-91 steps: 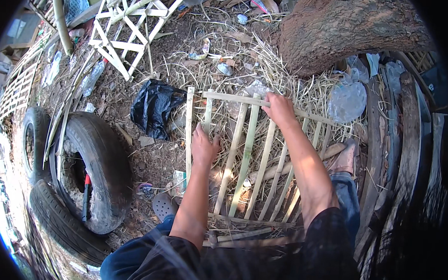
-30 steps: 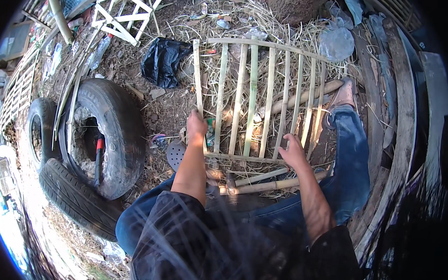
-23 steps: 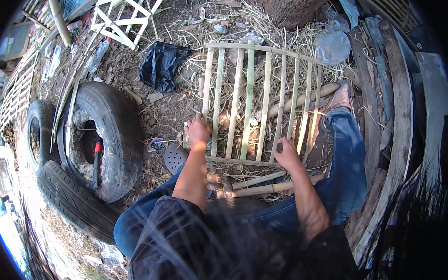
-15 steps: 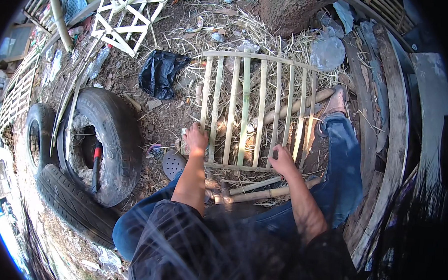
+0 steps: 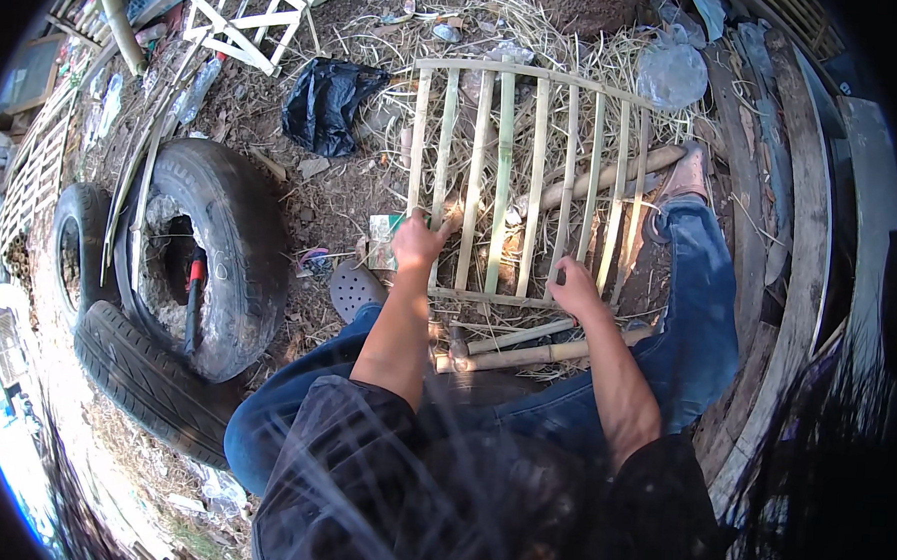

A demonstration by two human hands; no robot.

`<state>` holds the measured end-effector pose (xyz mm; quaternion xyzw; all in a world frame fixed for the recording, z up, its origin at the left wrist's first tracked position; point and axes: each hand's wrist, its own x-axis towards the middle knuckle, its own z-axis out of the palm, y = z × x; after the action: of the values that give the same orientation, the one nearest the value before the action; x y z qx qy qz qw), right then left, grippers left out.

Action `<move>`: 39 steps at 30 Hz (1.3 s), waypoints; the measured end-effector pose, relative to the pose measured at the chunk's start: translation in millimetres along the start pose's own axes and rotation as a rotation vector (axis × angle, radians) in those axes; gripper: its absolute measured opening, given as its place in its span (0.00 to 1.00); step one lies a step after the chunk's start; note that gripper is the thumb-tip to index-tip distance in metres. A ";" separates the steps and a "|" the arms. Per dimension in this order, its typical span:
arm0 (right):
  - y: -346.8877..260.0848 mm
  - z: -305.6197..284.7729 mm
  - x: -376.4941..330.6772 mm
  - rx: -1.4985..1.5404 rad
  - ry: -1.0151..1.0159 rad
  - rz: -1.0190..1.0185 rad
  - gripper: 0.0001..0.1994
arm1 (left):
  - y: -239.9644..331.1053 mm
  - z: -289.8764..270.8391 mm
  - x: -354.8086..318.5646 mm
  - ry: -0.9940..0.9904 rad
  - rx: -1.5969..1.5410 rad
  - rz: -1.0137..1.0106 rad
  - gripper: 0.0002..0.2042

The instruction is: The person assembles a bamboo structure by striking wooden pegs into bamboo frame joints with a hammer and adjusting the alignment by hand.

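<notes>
A slatted bamboo rack (image 5: 501, 182), several thin slats between two crosswise strips, lies over straw on the ground before me. My left hand (image 5: 419, 243) is closed on the slat at its left end, near the close strip. Beside that hand lies a small green-and-white packet (image 5: 382, 239). My right hand (image 5: 575, 289) has its fingers curled against a slat right of the middle, by the close strip; the thumb and forefinger make a ring. Under the rack's right part runs a thick bamboo pole (image 5: 613, 177).
Bamboo pieces (image 5: 555, 357) lie between my legs. Old tyres (image 5: 254, 262) stand at left, one with a red-and-black handle (image 5: 196, 279) inside. A black plastic bag (image 5: 326, 105) and a white bamboo lattice (image 5: 245, 21) lie beyond. Wooden planks (image 5: 805, 246) line the right side.
The rack and ground sit higher in the picture. My left hand has shifted right onto the end slat, uncovering more of the packet. The right hand keeps its place by the close strip.
</notes>
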<state>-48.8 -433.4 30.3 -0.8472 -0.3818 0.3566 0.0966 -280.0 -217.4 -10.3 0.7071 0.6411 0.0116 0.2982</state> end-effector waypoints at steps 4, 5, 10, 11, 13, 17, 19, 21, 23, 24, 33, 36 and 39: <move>-5.0 3.1 -1.0 0.013 -0.043 -0.024 0.20 | -15.4 4.1 0.7 -0.097 0.097 0.024 0.21; -6.5 0.7 -1.8 0.026 -0.066 -0.006 0.20 | -18.5 4.4 1.1 -0.107 0.082 0.024 0.21; -0.7 0.5 -0.9 0.024 -0.055 0.051 0.20 | -14.4 6.2 -1.4 -0.107 0.069 0.036 0.20; 1.9 2.9 -0.5 0.005 -0.050 0.041 0.20 | -13.6 6.2 -1.8 -0.108 0.063 0.040 0.20; -1.6 2.7 -3.0 0.017 -0.074 0.074 0.20 | -16.2 4.9 -3.0 -0.097 0.066 0.028 0.20; -2.3 2.6 -3.7 0.005 -0.086 0.038 0.21 | -17.3 5.0 -3.7 -0.093 0.088 0.006 0.21; -3.4 1.4 -2.7 -0.008 -0.086 0.051 0.21 | -17.9 5.8 -3.8 -0.085 0.095 0.020 0.22; -6.0 -0.9 -5.5 -0.009 -0.112 0.101 0.21 | -18.1 5.8 -7.5 -0.103 0.104 0.037 0.25; -6.5 0.3 -2.7 -0.023 -0.128 0.081 0.21 | -24.8 5.9 -7.5 -0.076 0.094 0.052 0.27; -6.1 0.4 -1.1 -0.022 -0.129 0.075 0.22 | -28.4 7.5 -6.8 -0.050 0.078 0.062 0.28; -1.7 6.6 3.4 0.039 -0.150 0.065 0.22 | -25.3 -57.9 19.6 0.132 0.135 0.236 0.21; 16.2 17.1 6.9 0.043 -0.128 -0.002 0.22 | -10.3 -123.9 46.1 0.176 0.242 0.266 0.21; 5.1 21.2 15.3 0.041 -0.169 -0.004 0.21 | -24.6 -217.3 75.3 0.247 0.430 0.327 0.21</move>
<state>-53.3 -428.3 4.6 -0.8111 -0.3830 0.4345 0.0818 -375.4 -60.3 130.0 0.8411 0.5380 0.0095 0.0553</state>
